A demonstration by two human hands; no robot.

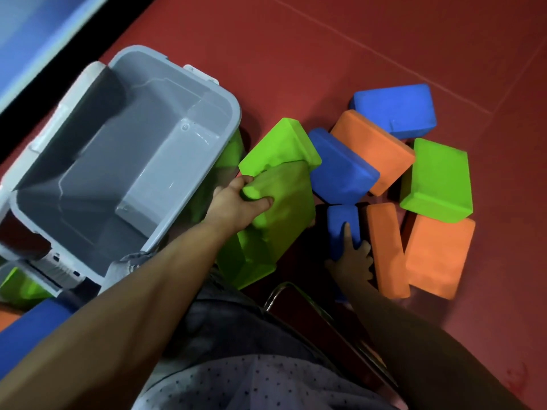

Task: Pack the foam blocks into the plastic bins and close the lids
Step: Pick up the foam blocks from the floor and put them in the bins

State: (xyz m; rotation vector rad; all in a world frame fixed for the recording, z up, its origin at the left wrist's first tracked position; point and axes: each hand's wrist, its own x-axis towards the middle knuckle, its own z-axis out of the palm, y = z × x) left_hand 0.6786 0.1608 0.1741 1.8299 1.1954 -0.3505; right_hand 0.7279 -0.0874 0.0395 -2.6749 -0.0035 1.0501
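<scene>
Beside the open grey plastic bin [124,161], whose floor shows bare, the left hand [236,202] grips the near end of a lime-green rectangular foam block [281,208] — thumb across one face, fingers curled round the edge. That block's long axis runs from the hand down toward the person, and the bin mouth lies just to its left, so I judge a short leftward swing would carry it in. The right hand [353,261] pinches the near end of a narrow blue foam block [342,223] standing between the green one and an orange foam slab [387,250] — farther from the bin, so the left hand leads
</scene>
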